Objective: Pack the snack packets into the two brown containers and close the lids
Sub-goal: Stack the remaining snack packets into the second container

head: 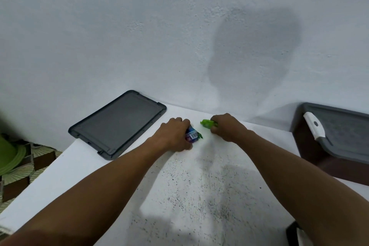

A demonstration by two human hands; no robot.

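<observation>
My left hand (175,134) grips a blue-purple snack packet (192,136) with a barcode, low on the white table near the back wall. Just right of it, my right hand (225,127) holds a bright green snack packet (206,123) whose end sticks out to the left. A brown container (319,158) with a grey lid (343,136) closed on it and a white latch (314,127) stands at the right edge. A loose grey lid (117,124) lies flat at the back left of the table. No second brown container is in view.
The speckled white table (179,195) meets a white wall behind. Its left edge drops to a patterned floor (30,166) with a green object (10,156). A dark object (295,233) peeks in at the bottom right.
</observation>
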